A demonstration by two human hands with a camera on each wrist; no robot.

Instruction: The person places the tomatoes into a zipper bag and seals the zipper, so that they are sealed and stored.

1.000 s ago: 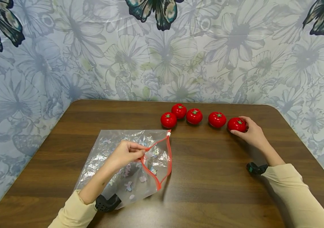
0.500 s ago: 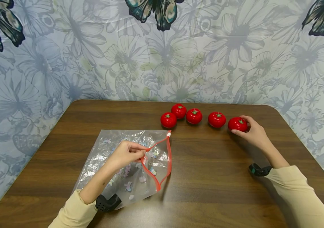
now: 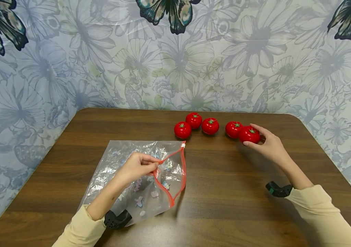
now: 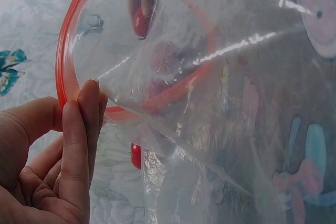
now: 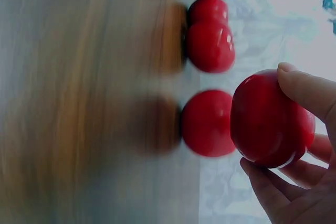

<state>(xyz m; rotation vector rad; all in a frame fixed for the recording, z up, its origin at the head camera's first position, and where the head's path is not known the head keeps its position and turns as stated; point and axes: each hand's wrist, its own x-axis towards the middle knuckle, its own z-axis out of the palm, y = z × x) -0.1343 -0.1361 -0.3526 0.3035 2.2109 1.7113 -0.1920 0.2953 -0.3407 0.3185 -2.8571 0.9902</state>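
My left hand (image 3: 138,166) pinches the orange-red zip edge (image 4: 65,72) of a clear zip bag (image 3: 109,168) lying on the table, its mouth held apart and facing right. Small pastel prints dot the plastic. In the head view, my right hand (image 3: 269,144) grips a shiny red tomato (image 3: 249,134) with a green star-shaped top, thumb on the near side and fingers on the far side. From the right wrist, that tomato (image 5: 271,121) appears raised off the tabletop. It overlaps the neighbouring tomato (image 3: 232,129) on its left in the head view.
Farther left along the back stand three more tomatoes, one near the bag's corner (image 3: 182,130), one behind it (image 3: 194,119) and another beside them (image 3: 210,126). The brown wooden table (image 3: 218,192) ends at a flower-patterned wall covering (image 3: 181,68).
My right hand has moved left with the tomato, bringing it up against the neighbouring one in the head view. The left hand and the bag have stayed in place.
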